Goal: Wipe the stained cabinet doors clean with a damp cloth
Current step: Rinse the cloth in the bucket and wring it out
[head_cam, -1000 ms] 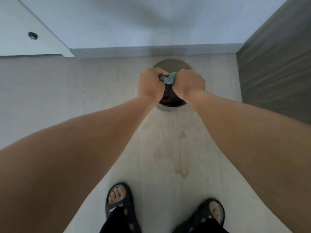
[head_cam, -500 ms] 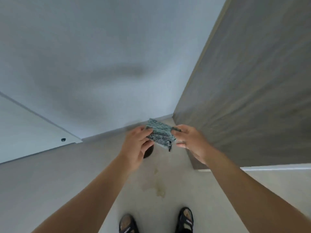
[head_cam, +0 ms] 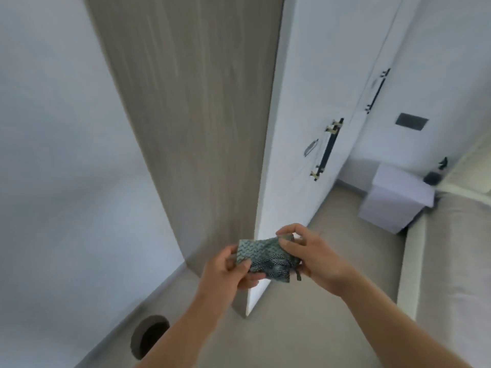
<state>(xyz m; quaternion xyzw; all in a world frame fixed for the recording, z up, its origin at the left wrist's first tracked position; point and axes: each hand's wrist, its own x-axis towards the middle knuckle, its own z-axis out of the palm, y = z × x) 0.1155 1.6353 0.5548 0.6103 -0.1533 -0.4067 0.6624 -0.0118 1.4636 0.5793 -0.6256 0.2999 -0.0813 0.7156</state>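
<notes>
Teal woven-patterned cloth (head_cam: 261, 257) is stretched between both hands — the left hand (head_cam: 228, 272) pinches its left edge, the right hand (head_cam: 313, 258) its right corner. The tall white cabinet doors (head_cam: 305, 102) stand ahead and right, past the grey wood-grain side panel (head_cam: 191, 115) — the right hand is nearer, with open beige floor (head_cam: 342, 205) before them.

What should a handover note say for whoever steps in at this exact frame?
Left hand pinches the left edge of the cloth; right hand pinches its right end.
The cloth is held in the air, spread between both hands, touching no door.
White cabinet doors stand ahead to the right; a dark mark sits beside the near black handle.
Done: cloth in hand. Left: all the wiping, judging by that mark.
</notes>
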